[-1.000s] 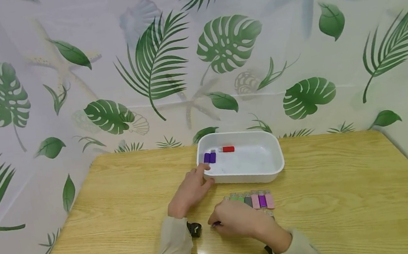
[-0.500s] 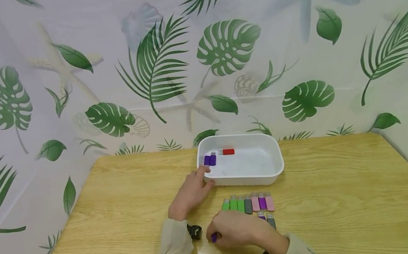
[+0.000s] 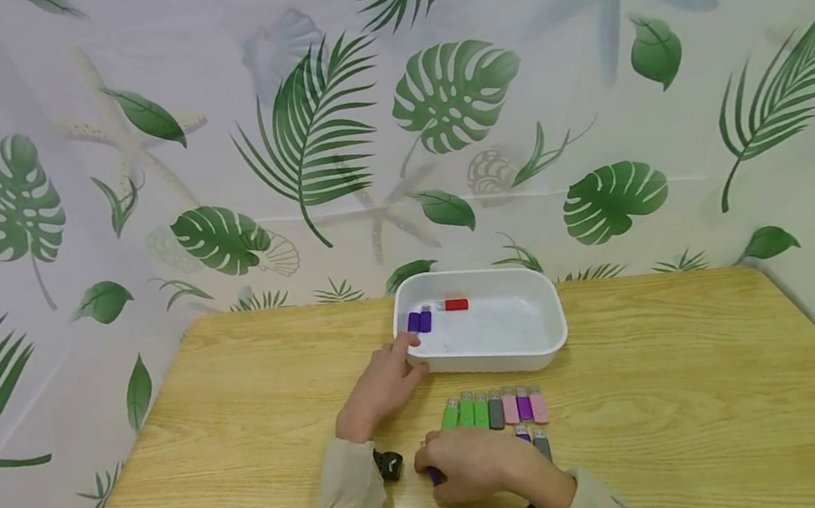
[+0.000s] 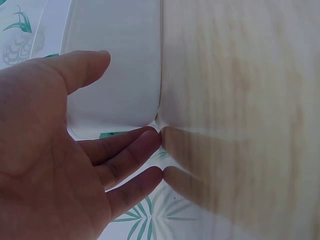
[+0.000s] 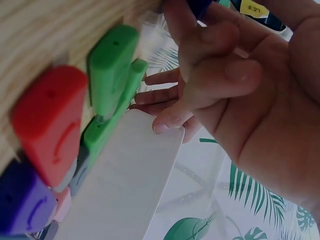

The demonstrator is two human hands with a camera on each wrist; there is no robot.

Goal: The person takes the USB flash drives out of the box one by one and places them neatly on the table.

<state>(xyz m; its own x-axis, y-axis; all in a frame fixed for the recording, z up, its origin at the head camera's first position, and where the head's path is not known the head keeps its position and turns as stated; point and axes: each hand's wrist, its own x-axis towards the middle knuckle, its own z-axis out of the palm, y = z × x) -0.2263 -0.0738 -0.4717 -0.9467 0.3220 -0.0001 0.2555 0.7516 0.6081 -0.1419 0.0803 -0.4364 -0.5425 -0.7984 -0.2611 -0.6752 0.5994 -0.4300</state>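
My left hand point(image 3: 385, 386) rests at the left front corner of the white plastic bin point(image 3: 491, 360). In the left wrist view its thumb point(image 4: 87, 67) lies over the bin's side and the fingertips reach the tabletop. With its fingertips, my right hand point(image 3: 477, 464) pinches a purple USB flash drive point(image 3: 434, 475) low over the table, nearer me than the bin. Beyond that hand lies a row of flash drives, among them a green one point(image 3: 467, 411), a grey one point(image 3: 496, 410) and a pink one point(image 3: 538, 405). The right wrist view shows a red flash drive point(image 5: 50, 120) beside the green ones.
Inside the bin lie a red flash drive point(image 3: 454, 305) and two purple ones point(image 3: 419, 321). Partly behind my right hand are another purple drive point(image 3: 522, 432) and a grey one point(image 3: 541, 442). A leaf-patterned cloth point(image 3: 347, 252) hangs behind the wooden table point(image 3: 678, 374).
My right hand has drawn toward me with the purple flash drive, then slightly right, uncovering the green drives. My left hand stays at the bin corner.
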